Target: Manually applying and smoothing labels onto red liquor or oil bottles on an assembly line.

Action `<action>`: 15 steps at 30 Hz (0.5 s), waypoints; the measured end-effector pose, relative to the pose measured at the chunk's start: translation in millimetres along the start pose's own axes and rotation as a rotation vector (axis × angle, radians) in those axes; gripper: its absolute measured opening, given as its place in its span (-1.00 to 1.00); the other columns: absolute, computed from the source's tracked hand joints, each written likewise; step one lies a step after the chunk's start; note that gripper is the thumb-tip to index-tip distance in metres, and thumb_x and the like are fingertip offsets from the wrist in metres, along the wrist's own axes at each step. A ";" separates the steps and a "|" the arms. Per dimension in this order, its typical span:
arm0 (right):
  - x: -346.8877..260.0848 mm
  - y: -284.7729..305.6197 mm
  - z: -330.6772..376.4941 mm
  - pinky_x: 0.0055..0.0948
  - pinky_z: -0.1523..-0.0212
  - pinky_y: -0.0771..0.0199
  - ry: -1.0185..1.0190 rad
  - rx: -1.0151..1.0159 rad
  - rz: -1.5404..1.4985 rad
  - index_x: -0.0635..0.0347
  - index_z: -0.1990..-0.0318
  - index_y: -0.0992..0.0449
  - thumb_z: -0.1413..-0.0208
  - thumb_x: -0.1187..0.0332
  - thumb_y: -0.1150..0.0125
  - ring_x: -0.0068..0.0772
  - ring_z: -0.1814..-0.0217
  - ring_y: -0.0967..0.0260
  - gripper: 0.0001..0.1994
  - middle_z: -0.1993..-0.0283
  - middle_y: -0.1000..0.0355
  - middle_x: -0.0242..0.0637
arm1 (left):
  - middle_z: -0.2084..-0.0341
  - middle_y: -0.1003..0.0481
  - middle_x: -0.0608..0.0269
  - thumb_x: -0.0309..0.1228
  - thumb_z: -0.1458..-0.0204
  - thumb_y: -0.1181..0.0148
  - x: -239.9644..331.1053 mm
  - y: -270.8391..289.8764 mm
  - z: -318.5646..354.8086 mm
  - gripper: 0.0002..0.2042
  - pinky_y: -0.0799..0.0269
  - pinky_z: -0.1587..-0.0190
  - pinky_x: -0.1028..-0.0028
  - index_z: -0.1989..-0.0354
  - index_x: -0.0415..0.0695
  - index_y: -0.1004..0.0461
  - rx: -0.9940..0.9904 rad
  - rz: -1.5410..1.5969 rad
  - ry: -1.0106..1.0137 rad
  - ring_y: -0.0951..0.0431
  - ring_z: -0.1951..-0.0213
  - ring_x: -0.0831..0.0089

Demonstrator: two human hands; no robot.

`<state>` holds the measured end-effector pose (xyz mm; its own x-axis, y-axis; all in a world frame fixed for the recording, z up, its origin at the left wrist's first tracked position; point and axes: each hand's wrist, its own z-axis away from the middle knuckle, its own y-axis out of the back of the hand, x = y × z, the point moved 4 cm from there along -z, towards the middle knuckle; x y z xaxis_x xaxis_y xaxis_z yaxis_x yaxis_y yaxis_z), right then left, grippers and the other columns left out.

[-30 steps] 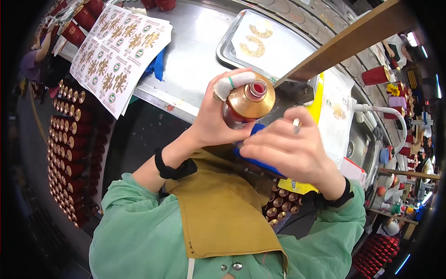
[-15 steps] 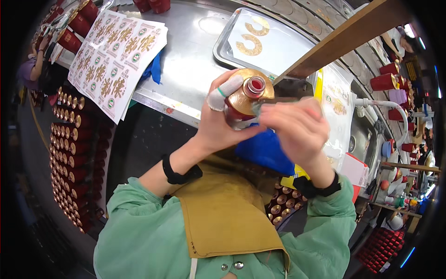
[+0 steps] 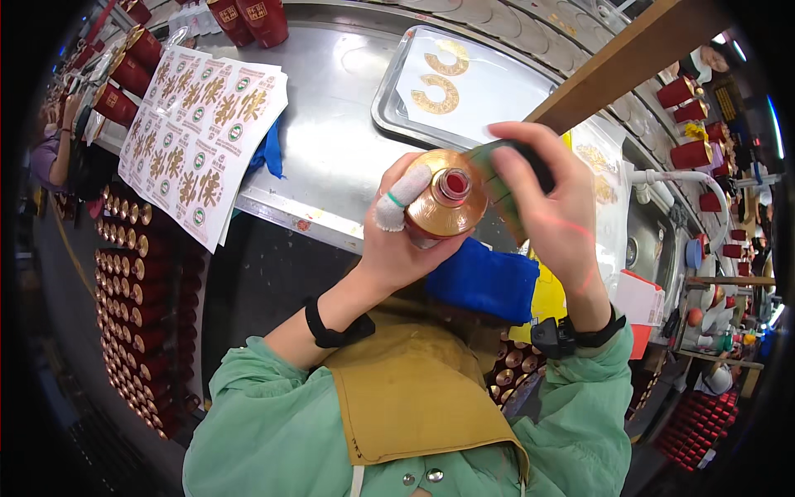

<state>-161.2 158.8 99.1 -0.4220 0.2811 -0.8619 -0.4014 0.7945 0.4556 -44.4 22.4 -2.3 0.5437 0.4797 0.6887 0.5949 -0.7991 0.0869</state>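
My left hand (image 3: 400,236) is wrapped around a bottle (image 3: 468,206) with a gold shoulder and an open neck, its red inside facing up. White finger cots with a green band cover part of that hand. My right hand (image 3: 553,207) grips a flat dark green pad-like thing (image 3: 503,192) close against the bottle's right side; motion blurs it, so its exact kind and whether it touches the bottle are unclear. Under both hands lies a blue cloth (image 3: 484,280). Ahead is a metal tray (image 3: 386,111) with gold C-shaped decals (image 3: 436,94) on a white sheet.
Printed decal sheets (image 3: 195,137) overhang the metal table's (image 3: 327,87) left edge. A wooden beam (image 3: 625,68) crosses at the right, above more decal sheets. Red cups (image 3: 263,22) stand at the back. Stacked red-and-gold bottles (image 3: 137,331) fill the left side. A sink (image 3: 642,240) lies right.
My right hand has swung up and opened wider around the green thing, showing more of it. The bottle, in my left hand, sits slightly lower in view.
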 end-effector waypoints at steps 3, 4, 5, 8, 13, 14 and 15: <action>-11.3 -9.5 -21.8 -0.32 0.06 -0.53 -0.020 -0.197 0.156 0.31 0.05 -0.63 -0.23 0.38 -0.22 -0.09 0.17 -0.62 -0.77 0.17 -0.62 0.06 | -0.25 -0.36 -0.18 -0.44 0.21 -0.64 -0.2 1.8 -1.9 -0.16 -0.54 -0.14 0.20 -0.31 -0.07 -0.27 -0.028 0.018 0.024 -0.54 -0.16 -0.05; -17.7 -9.3 -27.0 -0.29 0.05 -0.54 0.069 -0.153 0.269 0.31 0.05 -0.64 -0.22 0.38 -0.21 -0.05 0.15 -0.62 -0.77 0.18 -0.62 0.06 | -0.23 -0.36 -0.20 -0.45 0.21 -0.64 -0.4 2.2 -0.4 -0.15 -0.54 -0.15 0.19 -0.30 -0.07 -0.26 -0.049 -0.002 0.091 -0.53 -0.17 -0.04; -25.0 -6.4 -32.3 -0.25 0.04 -0.55 0.189 -0.016 0.361 0.31 0.06 -0.64 -0.22 0.38 -0.21 -0.01 0.13 -0.62 -0.77 0.19 -0.62 0.06 | -0.23 -0.36 -0.20 -0.45 0.21 -0.64 0.2 2.4 -0.6 -0.15 -0.54 -0.15 0.19 -0.30 -0.07 -0.26 -0.055 0.004 0.088 -0.53 -0.17 -0.04; -25.2 -19.7 -41.1 -0.39 0.07 -0.54 0.209 -0.290 0.143 0.32 0.01 -0.64 -0.24 0.44 -0.22 -0.33 0.14 -0.61 -0.77 0.20 -0.65 -0.11 | -0.21 -0.37 -0.21 -0.47 0.22 -0.66 1.6 1.9 -0.2 -0.10 -0.54 -0.14 0.17 -0.32 -0.08 -0.20 -0.023 0.030 0.091 -0.54 -0.15 -0.02; -16.4 -25.8 -50.3 -0.20 0.01 -0.55 0.224 -0.235 0.359 0.28 0.04 -0.64 -0.23 0.41 -0.20 -0.02 0.08 -0.60 -0.78 0.16 -0.64 -0.01 | -0.21 -0.38 -0.19 -0.47 0.22 -0.67 0.4 2.5 0.4 -0.11 -0.55 -0.13 0.21 -0.31 -0.08 -0.21 -0.039 0.053 0.125 -0.55 -0.15 0.02; -18.5 -24.2 -50.1 -0.08 0.02 -0.54 0.261 -0.214 0.100 0.25 0.09 -0.66 -0.22 0.37 -0.21 0.10 0.06 -0.58 -0.79 0.17 -0.63 0.01 | -0.21 -0.38 -0.18 -0.47 0.22 -0.67 0.1 2.6 0.8 -0.11 -0.55 -0.13 0.21 -0.31 -0.08 -0.21 -0.045 0.052 0.131 -0.55 -0.15 0.02; -15.3 -27.2 -49.3 -0.08 0.02 -0.54 0.195 -0.258 0.140 0.25 0.09 -0.66 -0.22 0.37 -0.21 0.10 0.06 -0.58 -0.79 0.17 -0.63 0.01 | -0.21 -0.38 -0.18 -0.47 0.23 -0.67 -0.8 2.5 1.2 -0.11 -0.55 -0.13 0.21 -0.31 -0.08 -0.21 -0.055 0.041 0.151 -0.55 -0.15 0.03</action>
<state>-183.9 106.5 110.8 -0.6247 0.2503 -0.7396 -0.5103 0.5861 0.6293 -42.6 20.5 -3.5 0.4696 0.3895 0.7923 0.5385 -0.8375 0.0926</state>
